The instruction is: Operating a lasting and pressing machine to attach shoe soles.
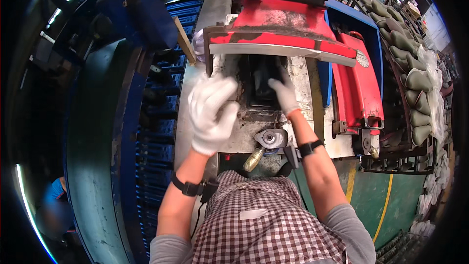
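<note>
My left hand (212,110), in a white glove and blurred by motion, is raised over the left side of the pale metal worktop (244,134). Its fingers are bent, the thumb stands apart from them, and nothing shows in its grasp. My right hand (287,93), also gloved, reaches under the front edge of a raised red press head (283,17). Its thumb and fingers are spread beside a dark recessed mould (261,99). Shadow hides what lies deeper in the mould and whether the fingertips touch it.
A grey round fitting with a wrapped handle (254,159) sits at the worktop's front edge. To the right is another red press cover (359,83), beside a rack of olive-green shoe-shaped pieces (419,80). Blue rollers (163,102) and a green belt (93,142) run along the left.
</note>
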Available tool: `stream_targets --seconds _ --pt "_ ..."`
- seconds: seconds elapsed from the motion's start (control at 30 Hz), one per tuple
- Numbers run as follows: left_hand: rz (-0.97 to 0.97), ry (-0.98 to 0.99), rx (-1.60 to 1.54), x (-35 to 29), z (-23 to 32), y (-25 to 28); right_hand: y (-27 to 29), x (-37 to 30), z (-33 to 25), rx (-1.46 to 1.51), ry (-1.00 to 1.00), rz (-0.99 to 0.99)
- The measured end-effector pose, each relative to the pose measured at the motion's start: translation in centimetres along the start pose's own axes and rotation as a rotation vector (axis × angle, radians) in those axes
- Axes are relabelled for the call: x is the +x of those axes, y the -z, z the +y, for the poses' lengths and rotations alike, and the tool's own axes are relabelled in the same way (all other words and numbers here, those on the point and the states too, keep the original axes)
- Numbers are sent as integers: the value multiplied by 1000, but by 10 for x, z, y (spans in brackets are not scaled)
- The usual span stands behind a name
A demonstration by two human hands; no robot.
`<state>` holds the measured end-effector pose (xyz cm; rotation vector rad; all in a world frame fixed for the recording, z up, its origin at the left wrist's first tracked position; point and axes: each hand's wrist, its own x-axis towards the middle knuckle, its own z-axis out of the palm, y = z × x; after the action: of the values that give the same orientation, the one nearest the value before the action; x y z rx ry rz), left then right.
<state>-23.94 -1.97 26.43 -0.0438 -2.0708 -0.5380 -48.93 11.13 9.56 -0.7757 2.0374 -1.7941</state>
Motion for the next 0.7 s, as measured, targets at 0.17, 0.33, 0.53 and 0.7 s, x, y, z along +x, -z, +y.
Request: stream_targets --seconds 0.17,0.33,0.53,0.7 --pt "196 1262 -856 -141 3 -12 -20 -79 -89 845 -377 -254" --pt "212 808 -1169 -149 26 -29 -55 -146 -108 448 -311 -544" --pt "963 1684 -1357 -232 2 29 -39 -144 -80 -660 419 -361" --pt "984 1907 -790 -322 -61 89 -24 -145 -55 -905 352 -198"
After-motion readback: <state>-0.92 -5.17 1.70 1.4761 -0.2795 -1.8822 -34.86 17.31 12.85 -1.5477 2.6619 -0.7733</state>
